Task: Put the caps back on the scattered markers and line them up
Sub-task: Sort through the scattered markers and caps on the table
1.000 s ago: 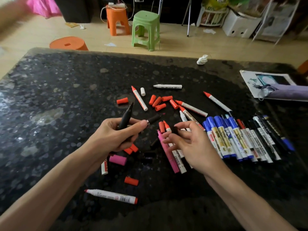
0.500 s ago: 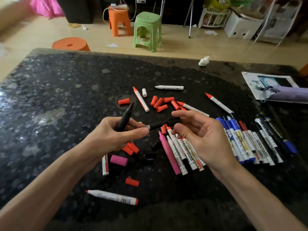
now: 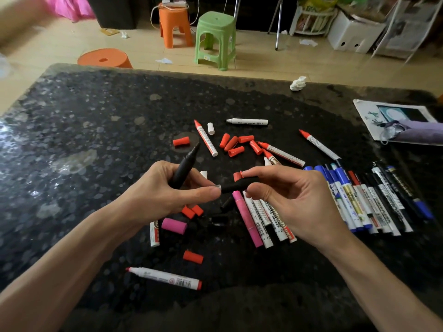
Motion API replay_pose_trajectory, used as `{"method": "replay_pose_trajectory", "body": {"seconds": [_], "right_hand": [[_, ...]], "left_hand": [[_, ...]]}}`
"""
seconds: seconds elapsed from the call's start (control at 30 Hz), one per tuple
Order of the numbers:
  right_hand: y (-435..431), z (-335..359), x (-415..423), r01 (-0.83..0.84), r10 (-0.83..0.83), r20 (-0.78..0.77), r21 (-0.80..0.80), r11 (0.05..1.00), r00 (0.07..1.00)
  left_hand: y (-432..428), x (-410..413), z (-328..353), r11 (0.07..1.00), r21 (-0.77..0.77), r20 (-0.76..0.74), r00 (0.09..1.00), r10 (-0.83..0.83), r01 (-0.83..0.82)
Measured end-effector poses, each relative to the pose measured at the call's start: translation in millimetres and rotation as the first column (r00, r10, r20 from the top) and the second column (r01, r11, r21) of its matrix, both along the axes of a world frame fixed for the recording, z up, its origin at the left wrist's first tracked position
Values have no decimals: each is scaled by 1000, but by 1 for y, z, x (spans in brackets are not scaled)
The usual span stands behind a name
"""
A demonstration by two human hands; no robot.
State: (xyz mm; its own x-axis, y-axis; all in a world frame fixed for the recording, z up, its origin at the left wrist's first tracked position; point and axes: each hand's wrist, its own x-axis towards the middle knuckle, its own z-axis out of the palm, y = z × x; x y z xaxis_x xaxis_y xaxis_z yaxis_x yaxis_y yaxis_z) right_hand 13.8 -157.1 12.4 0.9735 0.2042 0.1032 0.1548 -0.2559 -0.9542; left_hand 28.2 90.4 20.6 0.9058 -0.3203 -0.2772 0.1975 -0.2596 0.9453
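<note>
Across the whole view lies the dark speckled surface (image 3: 96, 130), with markers and loose caps strewn over its middle and right. Above its near middle, the left hand (image 3: 165, 195) has its fingers curled round a black marker (image 3: 185, 167), which tilts up and away with its tip uncapped. The thumb and forefinger of that hand also pinch something small and pale at the end of a black piece (image 3: 239, 184). The right hand (image 3: 292, 202) grips that black piece from the other side between thumb and fingers; whether it is a cap or a barrel cannot be told.

To the right, a row of capped markers (image 3: 364, 202), mostly blue and black, lies side by side and touching. Under the right hand lies a smaller group of white markers (image 3: 266, 219), just beside a pink marker (image 3: 247, 219). Nearest the person, a red-tipped marker (image 3: 165, 277) lies uncapped and apart from the rest. Farther off, a cluster of red caps (image 3: 233, 143) sits among several more uncapped red markers. A pink cap (image 3: 174, 225) lies on the near side of the left hand.
</note>
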Motion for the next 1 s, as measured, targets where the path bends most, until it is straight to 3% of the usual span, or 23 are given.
{"method": "replay_pose_trajectory", "body": {"seconds": [0.47, 0.67, 0.8, 1.0], "right_hand": [[8, -5, -5, 39, -39, -2, 72, 997, 999], [10, -3, -3, 39, -5, -161, 212, 976, 987], [19, -6, -9, 102, 2, -300, 330, 939, 954], [7, -8, 0, 260, -76, -433, 383, 887, 898]], "left_hand": [[-2, -1, -5, 999, -55, -2, 1000, 2, -2], [-18, -5, -9, 983, -184, -133, 990, -45, 20], [-21, -7, -17, 976, -208, -129, 987, -96, 68], [-20, 2, -33, 971, -205, -149, 984, 94, -124]]}}
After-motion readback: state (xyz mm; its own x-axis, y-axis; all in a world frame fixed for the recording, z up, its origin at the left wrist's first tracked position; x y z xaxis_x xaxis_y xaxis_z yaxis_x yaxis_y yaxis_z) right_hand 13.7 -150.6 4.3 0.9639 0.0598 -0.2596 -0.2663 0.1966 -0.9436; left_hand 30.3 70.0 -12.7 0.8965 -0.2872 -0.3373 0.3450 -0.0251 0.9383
